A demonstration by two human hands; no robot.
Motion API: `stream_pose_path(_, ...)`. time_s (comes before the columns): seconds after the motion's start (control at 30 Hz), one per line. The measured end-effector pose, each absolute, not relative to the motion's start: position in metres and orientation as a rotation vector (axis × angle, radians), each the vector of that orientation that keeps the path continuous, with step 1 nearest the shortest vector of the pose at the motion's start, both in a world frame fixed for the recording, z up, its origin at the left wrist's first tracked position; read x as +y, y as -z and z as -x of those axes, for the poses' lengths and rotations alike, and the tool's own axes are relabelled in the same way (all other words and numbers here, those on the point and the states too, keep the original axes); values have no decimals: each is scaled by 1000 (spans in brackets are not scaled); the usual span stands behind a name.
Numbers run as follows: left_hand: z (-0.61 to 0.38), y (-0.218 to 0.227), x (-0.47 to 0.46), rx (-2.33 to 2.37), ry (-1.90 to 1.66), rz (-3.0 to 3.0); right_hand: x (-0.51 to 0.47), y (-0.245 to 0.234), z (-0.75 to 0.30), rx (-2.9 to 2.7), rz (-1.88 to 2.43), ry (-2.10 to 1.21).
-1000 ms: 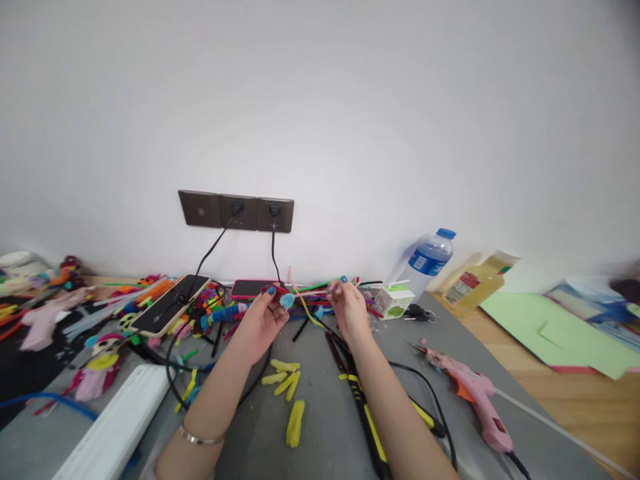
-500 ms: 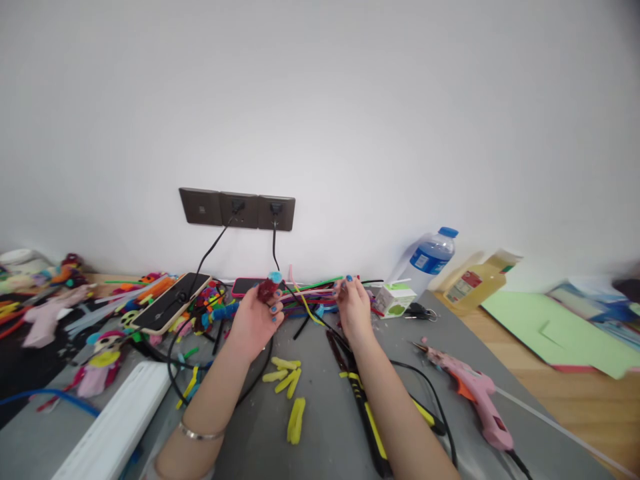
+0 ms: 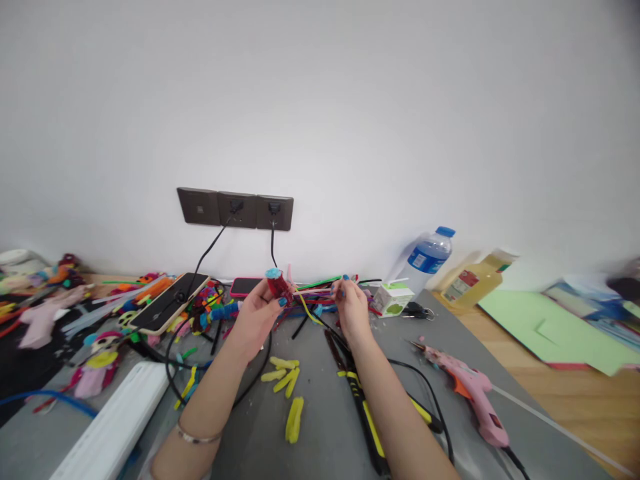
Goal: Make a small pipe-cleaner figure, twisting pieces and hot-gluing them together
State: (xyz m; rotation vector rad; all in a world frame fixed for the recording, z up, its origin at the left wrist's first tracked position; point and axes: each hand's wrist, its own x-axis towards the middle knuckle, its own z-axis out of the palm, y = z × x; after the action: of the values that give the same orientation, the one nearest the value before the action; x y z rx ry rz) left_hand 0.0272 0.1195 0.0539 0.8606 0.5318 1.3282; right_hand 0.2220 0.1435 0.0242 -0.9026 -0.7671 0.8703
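My left hand (image 3: 257, 317) is closed round a small dark red fuzzy piece with a light blue tip (image 3: 277, 283), held upright above the grey table (image 3: 320, 433). A pale pink pipe cleaner (image 3: 313, 291) runs from that piece to my right hand (image 3: 350, 308), whose fingers pinch its other end. Both hands hover just in front of a heap of coloured pipe cleaners (image 3: 325, 293) lying against the wall.
Yellow pipe cleaner pieces (image 3: 287, 390) lie below my hands. A pink glue gun (image 3: 467, 393) lies at right, black and yellow pliers (image 3: 363, 407) under my right forearm. Two phones (image 3: 170, 301) charge at left beside felt toys (image 3: 100, 363). A water bottle (image 3: 425, 257) and small carton (image 3: 395, 299) stand behind.
My left hand has turned the red piece from lying sideways to upright, blue tip now on top, and lifted it slightly. My right hand has stayed almost in place.
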Motion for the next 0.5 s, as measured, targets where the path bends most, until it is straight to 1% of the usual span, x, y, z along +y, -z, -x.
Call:
stream_pose_path(0.17, -26, -53, 121, 640, -1438, -906, 140, -27, -219, -944, 913, -808)
stream_pose_path(0.3, -22, -50, 126, 768, -1532, -849, 138, -28, -215, -1020, 823, -968)
stream_pose_path(0.4, -17, -50, 129, 823, -1587, -840, 138, -27, -214, -998, 823, -1035)
stream_pose_path(0.5, -14, -50, 130, 795, -1635, -916, 140, -26, -216, -885, 835, -978)
